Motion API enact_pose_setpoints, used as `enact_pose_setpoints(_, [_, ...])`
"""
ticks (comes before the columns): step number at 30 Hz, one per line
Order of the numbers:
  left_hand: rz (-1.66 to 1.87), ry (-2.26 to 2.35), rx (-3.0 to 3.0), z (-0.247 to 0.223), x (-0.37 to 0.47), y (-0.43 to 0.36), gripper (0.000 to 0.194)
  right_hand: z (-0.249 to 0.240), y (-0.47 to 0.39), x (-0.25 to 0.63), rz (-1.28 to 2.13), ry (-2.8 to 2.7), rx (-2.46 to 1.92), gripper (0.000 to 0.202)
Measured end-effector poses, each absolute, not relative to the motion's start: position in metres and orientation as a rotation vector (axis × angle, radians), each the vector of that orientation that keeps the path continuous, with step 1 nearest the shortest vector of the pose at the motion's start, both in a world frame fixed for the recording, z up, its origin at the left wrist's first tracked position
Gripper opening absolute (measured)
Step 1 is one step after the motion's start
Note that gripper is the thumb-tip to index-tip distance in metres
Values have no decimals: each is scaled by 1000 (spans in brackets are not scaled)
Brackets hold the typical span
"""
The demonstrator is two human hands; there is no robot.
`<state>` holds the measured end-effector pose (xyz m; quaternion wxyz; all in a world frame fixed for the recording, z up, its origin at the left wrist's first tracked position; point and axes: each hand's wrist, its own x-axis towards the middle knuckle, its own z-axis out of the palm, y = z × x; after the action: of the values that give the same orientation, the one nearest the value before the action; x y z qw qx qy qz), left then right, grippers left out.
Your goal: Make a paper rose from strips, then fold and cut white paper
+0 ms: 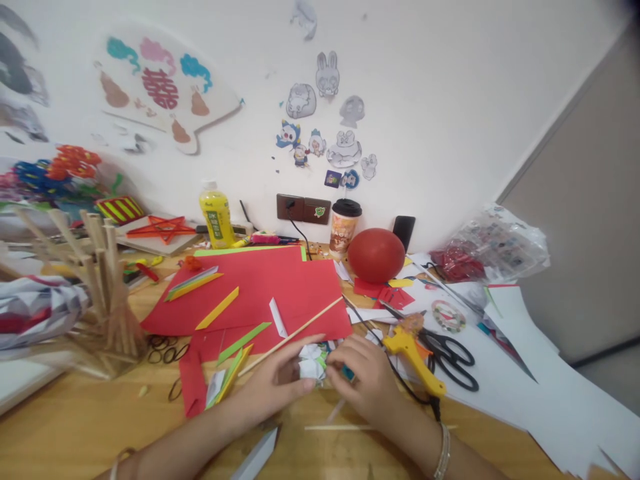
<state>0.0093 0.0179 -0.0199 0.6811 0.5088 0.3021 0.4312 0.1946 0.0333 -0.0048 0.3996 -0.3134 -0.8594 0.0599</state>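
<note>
In the middle of the table, a small white folded paper piece (311, 365) with green bits sits between my two hands. My left hand (281, 380) curves its thumb and fingers around the piece's left side. On the other side my right hand (364, 377) has its fingers bent and pinched against the piece; the exact grip is partly hidden. A bit of teal shows by the right fingers. Close by lie a thin wooden stick (295, 335), folded green and yellow paper strips (234, 377) and red paper (280, 283). Right of my hands lies a yellow glue gun (413, 353).
Black-handled scissors (450, 353) lie beside the glue gun, whose black cord runs behind my right hand. A red balloon (377, 255), a lidded cup (344, 230) and a yellow bottle (217, 215) stand along the wall. A holder of wooden sticks (107, 300) is at left, white paper (505, 373) at right.
</note>
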Motion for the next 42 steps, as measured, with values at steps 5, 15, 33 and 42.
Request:
enact_pose_setpoints(5, [998, 702, 1158, -19, 15, 17, 54, -8, 31, 192, 2, -2171, -841, 15])
enact_pose_setpoints(15, [999, 698, 1107, -15, 17, 15, 54, -17, 24, 189, -349, -2120, -807, 21])
enact_pose_setpoints(33, [1044, 562, 922, -12, 12, 12, 54, -17, 15, 198, -117, -2103, -675, 31])
enact_pose_setpoints(42, [1043, 426, 774, -12, 10, 14, 38, -16, 18, 199, -160, -2156, -661, 38])
